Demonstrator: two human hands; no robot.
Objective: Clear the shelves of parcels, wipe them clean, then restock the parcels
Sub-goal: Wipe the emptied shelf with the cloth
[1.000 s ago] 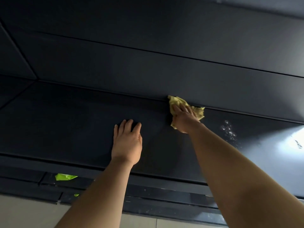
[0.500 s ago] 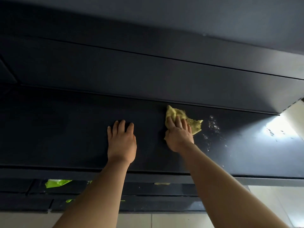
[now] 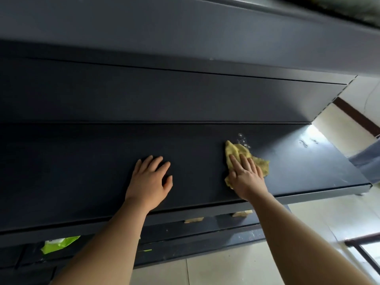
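A dark blue shelf (image 3: 82, 171) runs across the view with no parcels on it. My right hand (image 3: 245, 176) presses a crumpled yellow cloth (image 3: 238, 150) flat against the shelf, fingers straight on top of it. Small water droplets (image 3: 242, 139) glisten just beyond the cloth. My left hand (image 3: 150, 182) rests palm down on the bare shelf to the left, fingers spread and holding nothing.
A back panel (image 3: 164, 95) and an upper shelf (image 3: 185, 27) close in above. Lower shelves hold a bright green packet (image 3: 59, 243) and tan scraps (image 3: 193, 220). The shelf's right end (image 3: 362, 187) borders a tiled floor (image 3: 226, 270) and a pale wall.
My right hand has dragged the cloth away from the back edge toward the front and right. The view has shifted right, showing the shelf's end. My left hand has stayed put.
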